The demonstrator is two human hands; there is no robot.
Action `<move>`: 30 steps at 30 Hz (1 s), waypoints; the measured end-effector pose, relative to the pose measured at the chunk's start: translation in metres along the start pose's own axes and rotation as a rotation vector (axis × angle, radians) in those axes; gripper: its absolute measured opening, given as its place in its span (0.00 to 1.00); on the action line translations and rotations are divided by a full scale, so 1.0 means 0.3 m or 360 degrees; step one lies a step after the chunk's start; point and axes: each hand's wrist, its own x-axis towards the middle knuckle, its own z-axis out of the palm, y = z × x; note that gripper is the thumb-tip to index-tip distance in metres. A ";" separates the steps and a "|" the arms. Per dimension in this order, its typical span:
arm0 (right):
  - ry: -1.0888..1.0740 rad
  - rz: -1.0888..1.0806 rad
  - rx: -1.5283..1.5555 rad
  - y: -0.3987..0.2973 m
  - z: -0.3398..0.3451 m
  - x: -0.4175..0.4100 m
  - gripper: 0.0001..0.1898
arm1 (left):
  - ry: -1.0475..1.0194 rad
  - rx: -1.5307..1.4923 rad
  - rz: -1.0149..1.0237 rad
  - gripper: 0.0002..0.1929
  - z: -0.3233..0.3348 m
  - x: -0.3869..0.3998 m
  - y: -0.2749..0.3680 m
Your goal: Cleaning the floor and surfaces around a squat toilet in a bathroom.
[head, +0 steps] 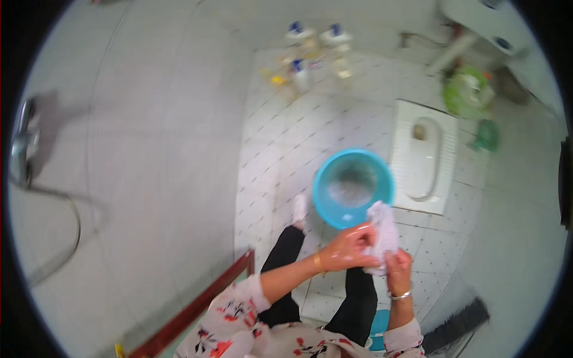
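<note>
Between my two hands is a damp-looking white cloth [384, 232], possibly a small garment. My left hand [351, 248] pinches its near left side, the skin wet and shiny. On the cloth's lower right edge, my right hand [398, 267] grips with thumb and fingers. The cloth's upper end hangs by the near right rim of a round blue plastic basin [318, 203]. Some cloudy water [351, 188] lies in the bottom of the basin, which stands on the tiled floor before me.
A squat toilet [425, 161] is set in the floor right of the basin. Several bottles [302, 76] stand by the far wall. A green bag [468, 94] and a dark brush or broom head [461, 324] lie right. A shower mixer [22, 147] with hose hangs on the left wall.
</note>
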 end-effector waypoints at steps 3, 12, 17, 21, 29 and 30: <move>0.0127 -0.0098 0.0257 0.011 0.030 -0.021 0.09 | 0.0161 -0.0481 -0.0245 0.17 0.035 -0.031 0.006; 0.0655 -0.0411 -0.0083 0.061 -0.143 -0.160 0.13 | -0.0407 0.0237 -0.0192 0.20 0.192 0.015 0.128; 0.0538 -0.0356 0.0830 0.040 -0.178 -0.197 0.15 | -0.0525 0.0579 -0.0044 0.25 0.351 0.030 0.224; -0.0035 -0.0308 0.0155 0.046 -0.267 -0.248 0.23 | -0.0590 0.0960 0.0078 0.32 0.470 0.063 0.289; 0.0415 -0.0310 -0.0894 0.048 -0.510 -0.312 0.20 | -0.0627 0.1336 0.0098 0.31 0.521 0.075 0.217; 0.0607 -0.0309 -0.1000 0.067 -0.517 -0.321 0.19 | -0.0621 0.1429 0.0090 0.29 0.528 0.079 0.207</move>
